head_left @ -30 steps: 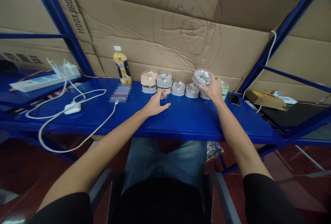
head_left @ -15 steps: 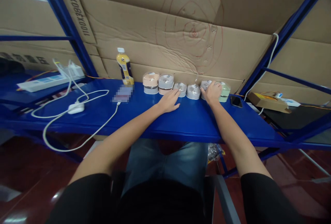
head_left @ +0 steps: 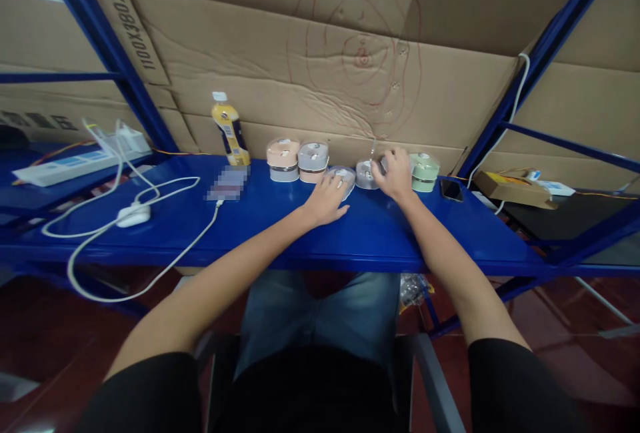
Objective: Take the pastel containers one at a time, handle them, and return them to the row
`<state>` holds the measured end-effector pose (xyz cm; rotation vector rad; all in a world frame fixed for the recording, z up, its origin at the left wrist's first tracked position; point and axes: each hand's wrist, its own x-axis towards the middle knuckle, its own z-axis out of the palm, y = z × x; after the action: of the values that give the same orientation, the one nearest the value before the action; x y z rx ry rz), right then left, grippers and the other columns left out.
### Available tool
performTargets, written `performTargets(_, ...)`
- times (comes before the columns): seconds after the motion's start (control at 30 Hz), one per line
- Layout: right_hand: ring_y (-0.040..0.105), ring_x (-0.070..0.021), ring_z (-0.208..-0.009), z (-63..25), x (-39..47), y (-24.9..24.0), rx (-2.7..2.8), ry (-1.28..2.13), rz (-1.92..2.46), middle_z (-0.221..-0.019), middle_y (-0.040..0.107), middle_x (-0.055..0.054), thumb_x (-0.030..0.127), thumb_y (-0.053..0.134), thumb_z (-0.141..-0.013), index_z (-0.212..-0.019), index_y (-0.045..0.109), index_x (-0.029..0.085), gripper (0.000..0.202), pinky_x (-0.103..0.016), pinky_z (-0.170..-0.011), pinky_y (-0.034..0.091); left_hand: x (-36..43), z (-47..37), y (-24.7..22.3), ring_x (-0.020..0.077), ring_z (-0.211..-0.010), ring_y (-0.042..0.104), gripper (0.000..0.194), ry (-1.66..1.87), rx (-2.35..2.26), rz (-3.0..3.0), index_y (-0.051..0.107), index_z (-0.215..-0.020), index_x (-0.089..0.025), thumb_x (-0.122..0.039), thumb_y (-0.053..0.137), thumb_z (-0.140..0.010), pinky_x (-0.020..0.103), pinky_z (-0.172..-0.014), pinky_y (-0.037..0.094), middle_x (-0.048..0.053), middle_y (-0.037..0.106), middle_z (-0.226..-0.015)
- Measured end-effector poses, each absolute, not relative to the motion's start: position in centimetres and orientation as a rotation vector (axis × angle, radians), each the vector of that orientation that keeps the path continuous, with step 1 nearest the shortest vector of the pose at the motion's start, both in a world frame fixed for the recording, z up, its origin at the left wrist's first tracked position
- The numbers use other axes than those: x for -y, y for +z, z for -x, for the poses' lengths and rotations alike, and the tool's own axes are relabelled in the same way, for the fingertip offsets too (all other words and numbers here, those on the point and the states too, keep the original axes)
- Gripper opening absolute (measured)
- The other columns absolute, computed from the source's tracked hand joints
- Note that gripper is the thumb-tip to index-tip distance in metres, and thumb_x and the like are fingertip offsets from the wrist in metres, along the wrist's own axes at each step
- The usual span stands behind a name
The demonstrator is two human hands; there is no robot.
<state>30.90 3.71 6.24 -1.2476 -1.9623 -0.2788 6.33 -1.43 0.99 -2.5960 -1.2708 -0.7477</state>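
Observation:
A row of small rounded containers stands along the back of the blue table. At its left, a pink-topped stack (head_left: 283, 159) sits beside a grey-topped one (head_left: 313, 161). My left hand (head_left: 326, 199) rests on a grey container with a clear lid (head_left: 345, 177), fingers spread over it and partly hiding it. Right of that is another low grey container (head_left: 367, 175). My right hand (head_left: 395, 174) has its fingers curved around a grey container, which it mostly covers. A green container (head_left: 424, 173) stands at the right end of the row.
A yellow bottle (head_left: 231, 129) and a blurred-out flat object (head_left: 227, 183) stand left of the row. White cables and an adapter (head_left: 133, 215) lie farther left. A phone (head_left: 451, 190) lies at the right, near an open cardboard box (head_left: 517, 189).
The view has shifted slightly. The container under my left hand has come forward and tilted. My right hand has moved off the green container, leftward, with the grey one beside it.

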Motion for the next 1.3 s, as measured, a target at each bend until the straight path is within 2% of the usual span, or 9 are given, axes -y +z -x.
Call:
performTargets(0.1, 0.057, -0.041, -0.14, -29.1, -2.9, 5.9, 2.178, -0.063, 0.993, -0.14, 0.067, -0.018, 0.06, 0.066, -0.099, -0.135, 0.071, 0.024, 0.051, -0.063, -0.127, 0.041, 4.9, -4.0, 0.9, 0.0476, -0.141, 0.055, 0.066, -0.935, 1.286, 2.605, 0.057, -0.146, -0.017, -0.045, 0.08, -0.09, 0.064, -0.119, 0.047, 0.024, 0.057, -0.147)
performTargets(0.23, 0.046, -0.0405, -0.158, -26.5, -1.7, 4.9, 2.472, 0.169, 0.749, -0.167, 0.052, -0.016, 0.078, 0.083, -0.081, -0.157, 0.059, 0.025, 0.096, -0.06, -0.133, 0.037, 6.1, -1.2, 1.1, 0.0486, -0.154, 0.046, 0.102, -1.159, 1.389, 2.617, 0.044, -0.161, -0.021, -0.058, 0.09, -0.079, 0.065, -0.127, 0.042, 0.023, 0.049, -0.161)
performTargets(0.3, 0.045, -0.0418, -0.159, -25.4, -1.1, 4.2, 2.561, 0.226, 0.714, -0.17, 0.049, -0.016, 0.079, 0.087, -0.076, -0.165, 0.051, 0.027, 0.109, -0.061, -0.132, 0.04, 5.4, -0.3, 1.3, 0.0467, -0.152, 0.052, 0.107, -1.178, 1.4, 2.763, 0.041, -0.164, -0.021, -0.06, 0.091, -0.078, 0.063, -0.125, 0.046, 0.022, 0.053, -0.161)
performTargets(0.43, 0.062, -0.0426, -0.139, -24.3, 0.0, 3.4, 2.629, 0.198, 0.789, -0.149, 0.065, -0.017, 0.079, 0.086, -0.078, -0.165, 0.051, 0.027, 0.107, -0.063, -0.117, 0.052, 3.9, 0.7, 0.9, 0.0442, -0.139, 0.066, 0.111, -1.227, 1.392, 2.991, 0.043, -0.162, -0.018, -0.059, 0.094, -0.073, 0.061, -0.118, 0.052, 0.021, 0.068, -0.148)
performTargets(0.63, 0.067, -0.0384, -0.128, -25.5, 0.2, 4.0, 2.487, 0.249, 0.816, -0.14, 0.072, -0.016, 0.077, 0.078, -0.087, -0.152, 0.062, 0.023, 0.086, -0.057, -0.112, 0.055, 3.3, 1.1, -0.4, 0.0419, -0.139, 0.066, 0.114, -1.338, 1.311, 2.99, 0.04, -0.166, -0.018, -0.053, 0.094, -0.072, 0.06, -0.12, 0.052, 0.021, 0.067, -0.15)
performTargets(0.73, 0.071, -0.0356, -0.122, -27.6, -0.7, 4.5, 2.308, 0.328, 0.9, -0.139, 0.074, -0.015, 0.074, 0.068, -0.096, -0.148, 0.063, 0.022, 0.074, -0.054, -0.109, 0.056, 3.4, 1.4, -0.3, 0.0412, -0.143, 0.062, 0.095, -1.215, 1.27, 2.948, 0.052, -0.162, -0.022, -0.052, 0.088, -0.079, 0.059, -0.124, 0.048, 0.017, 0.063, -0.153)
performTargets(0.9, 0.074, -0.0344, -0.109, -30.5, -1.8, 4.7, 2.155, 0.381, 1.098, -0.127, 0.079, -0.013, 0.073, 0.063, -0.098, -0.142, 0.068, 0.023, 0.067, -0.054, -0.1, 0.058, 3.8, 1.2, 0.2, 0.0376, -0.141, 0.06, 0.043, -1.009, 1.28, 2.912, 0.083, -0.127, -0.026, -0.049, 0.075, -0.093, 0.057, -0.128, 0.045, 0.012, 0.06, -0.144)
performTargets(1.07, 0.075, -0.035, -0.11, -31.1, -2.3, 4.7, 2.146, 0.391, 1.154, -0.125, 0.079, -0.013, 0.071, 0.068, -0.096, -0.143, 0.069, 0.023, 0.066, -0.053, -0.1, 0.059, 3.3, 2.1, 0.4, 0.0373, -0.139, 0.062, 0.042, -1.139, 1.346, 2.795, 0.084, -0.121, -0.023, -0.054, 0.069, -0.096, 0.059, -0.126, 0.047, 0.014, 0.061, -0.142)
performTargets(1.3, 0.075, -0.0401, -0.123, -32.2, -3.3, 4.5, 2.303, 0.44, 1.301, -0.132, 0.078, -0.015, 0.065, 0.092, -0.073, -0.14, 0.074, 0.025, 0.081, -0.06, -0.111, 0.058, 2.4, 6.9, 0.1, 0.0372, -0.13, 0.066, 0.05, -1.134, 1.563, 2.617, 0.082, -0.117, -0.022, -0.063, 0.067, -0.094, 0.062, -0.122, 0.049, 0.014, 0.067, -0.133)
